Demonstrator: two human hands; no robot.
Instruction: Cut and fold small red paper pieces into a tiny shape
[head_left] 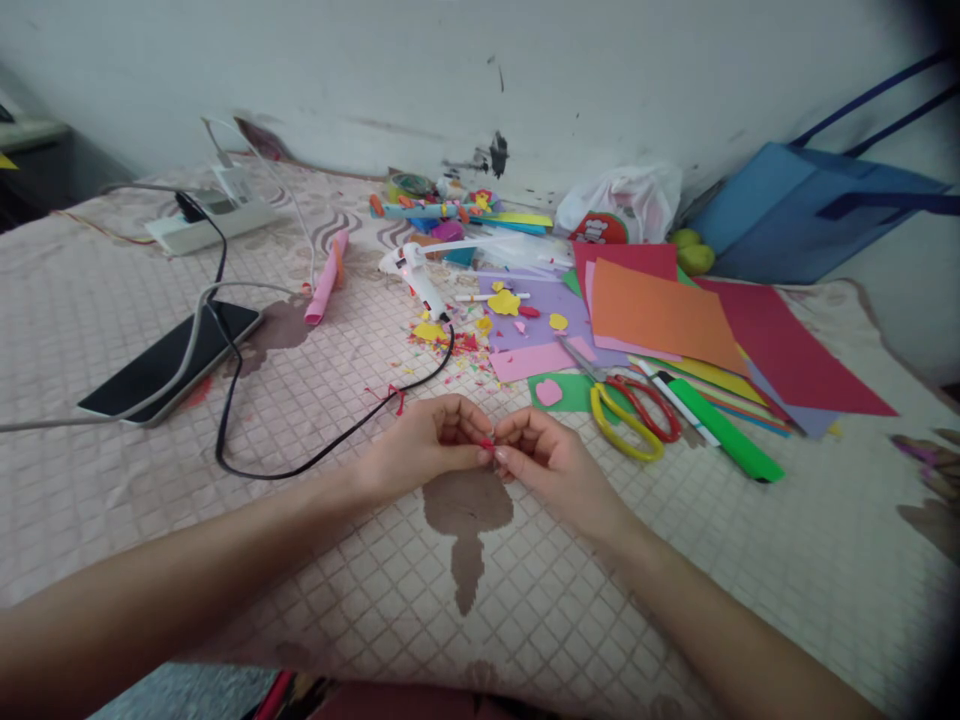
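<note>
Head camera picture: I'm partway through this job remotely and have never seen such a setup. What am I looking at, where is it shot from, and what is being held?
There is no machine here. The single picture comes from a camera worn on a person's head, looking forward and down, so the two bare arms entering from the bottom are that person's own.

The left hand and right hand meet fingertip to fingertip, pinching a tiny red scrap between them; it is too small to tell more.

They work over a quilted pink cloth. On it lie a white glue gun with its black cable, a phone, a power strip, yellow-and-red scissors, a green marker, sheets of coloured paper and small paper cuttings. A blue bag leans against the wall.
</note>
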